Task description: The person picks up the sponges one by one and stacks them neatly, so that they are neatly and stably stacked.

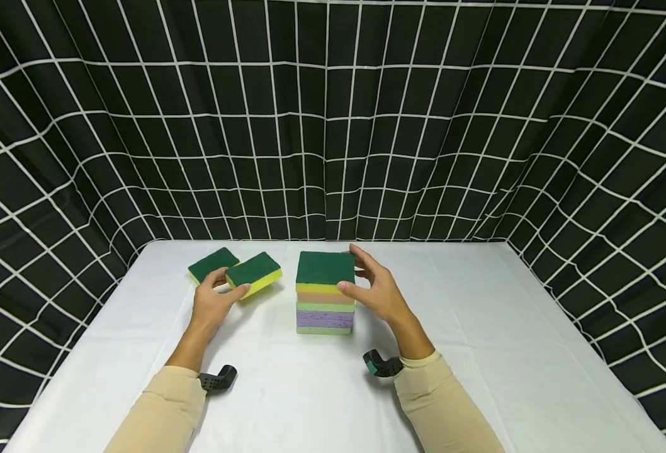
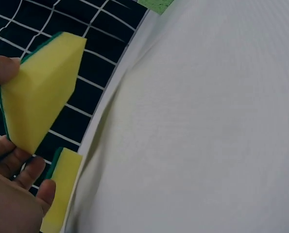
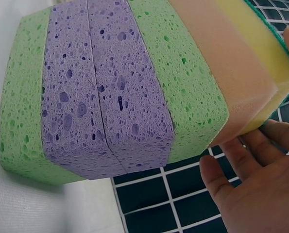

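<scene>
In the head view my left hand (image 1: 213,301) pinches a yellow sponge with a dark green scouring side (image 1: 256,269), thumb at its front and fingers behind. It is tilted and held above the tablecloth; in the left wrist view its yellow side (image 2: 47,87) shows. At the middle stands a sponge stack (image 1: 325,319): green, two purple, green, orange, then a green-and-yellow scouring sponge (image 1: 324,269) on top. My right hand (image 1: 383,292) grips this top sponge at its right end, thumb at the front and forefinger at the back corner. In the right wrist view fingers reach the orange sponge (image 3: 231,82).
Another green-and-yellow scouring sponge (image 1: 213,263) lies behind the left hand, partly hidden. A white cloth (image 1: 469,314) covers the table. Black curtain with a white grid (image 1: 333,138) encloses the back and sides. Both wrists wear a black band-mounted device (image 1: 218,379).
</scene>
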`<state>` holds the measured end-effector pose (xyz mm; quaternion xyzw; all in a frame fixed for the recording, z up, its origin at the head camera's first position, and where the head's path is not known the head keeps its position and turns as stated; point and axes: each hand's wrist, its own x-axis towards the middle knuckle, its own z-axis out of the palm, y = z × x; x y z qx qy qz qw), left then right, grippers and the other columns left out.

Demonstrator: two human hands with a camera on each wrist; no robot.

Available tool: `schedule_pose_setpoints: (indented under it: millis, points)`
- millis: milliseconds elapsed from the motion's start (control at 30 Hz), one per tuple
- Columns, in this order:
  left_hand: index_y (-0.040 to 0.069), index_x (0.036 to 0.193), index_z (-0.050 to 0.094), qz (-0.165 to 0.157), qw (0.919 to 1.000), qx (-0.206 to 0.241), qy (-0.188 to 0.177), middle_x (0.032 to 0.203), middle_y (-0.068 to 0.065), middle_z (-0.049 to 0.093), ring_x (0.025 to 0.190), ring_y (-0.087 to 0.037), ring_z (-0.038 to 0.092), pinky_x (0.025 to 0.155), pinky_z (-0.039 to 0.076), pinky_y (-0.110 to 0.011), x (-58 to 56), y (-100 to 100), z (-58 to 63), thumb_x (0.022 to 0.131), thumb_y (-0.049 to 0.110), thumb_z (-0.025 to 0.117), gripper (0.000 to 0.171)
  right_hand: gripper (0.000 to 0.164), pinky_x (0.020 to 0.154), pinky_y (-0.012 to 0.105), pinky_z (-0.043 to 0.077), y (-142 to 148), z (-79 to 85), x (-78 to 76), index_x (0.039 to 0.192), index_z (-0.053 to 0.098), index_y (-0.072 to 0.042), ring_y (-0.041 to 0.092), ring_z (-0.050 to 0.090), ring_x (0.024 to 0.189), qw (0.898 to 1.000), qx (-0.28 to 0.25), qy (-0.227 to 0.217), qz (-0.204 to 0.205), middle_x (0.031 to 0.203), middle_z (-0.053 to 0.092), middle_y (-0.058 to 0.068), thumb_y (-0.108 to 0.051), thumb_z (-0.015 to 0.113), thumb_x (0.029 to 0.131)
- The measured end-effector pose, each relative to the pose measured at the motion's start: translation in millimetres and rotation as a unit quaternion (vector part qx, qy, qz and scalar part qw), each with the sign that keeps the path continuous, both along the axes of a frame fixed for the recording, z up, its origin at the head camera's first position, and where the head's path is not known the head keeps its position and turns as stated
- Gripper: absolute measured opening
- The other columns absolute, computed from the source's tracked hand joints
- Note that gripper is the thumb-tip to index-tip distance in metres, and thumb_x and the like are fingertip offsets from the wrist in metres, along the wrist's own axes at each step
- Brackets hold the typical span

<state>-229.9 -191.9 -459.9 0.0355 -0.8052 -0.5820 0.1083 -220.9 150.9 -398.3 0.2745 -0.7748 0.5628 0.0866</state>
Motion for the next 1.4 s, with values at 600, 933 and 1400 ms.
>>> schedule_pose_setpoints:
  millis: [600,933,1400]
  points:
    - [-0.004,0.139,0.044,-0.036,0.9914,0.071,0.104,0.122,-0.019,0.051,0.108,-0.020,0.050,0.098,0.038,-0.039,16.2,-6.7,38.4,0.084,0.004,0.074,0.063,0.076,0.100,0.055,0.036,-3.5,12.8,10.4,0.147,0.031,0.006,0.038,0.046,0.122,1.000,0.009,-0.005,-0.002,0.136,0.048,0.024,-0.007,0.071,0.084]
    - [-0.007,0.140,0.042,-0.066,0.9837,0.083,0.145,0.121,-0.018,0.050,0.106,-0.017,0.049,0.089,0.042,-0.022,23.2,-1.3,61.1,0.083,-0.006,0.070,0.063,0.079,0.100,0.050,0.038,0.4,4.6,3.6,0.148,0.035,-0.004,0.029,0.048,0.122,1.000,0.008,0.002,-0.002,0.136,0.051,0.014,-0.030,0.074,0.085]
    - [-0.005,0.141,0.041,-0.125,0.9733,0.068,0.180,0.130,-0.018,0.044,0.114,-0.021,0.044,0.096,0.038,-0.030,25.3,9.4,81.6,0.085,-0.005,0.069,0.063,0.082,0.101,0.048,0.038,2.9,-0.8,0.7,0.149,0.035,-0.007,0.024,0.047,0.124,1.000,0.016,-0.002,-0.005,0.140,0.049,0.010,-0.038,0.074,0.084]
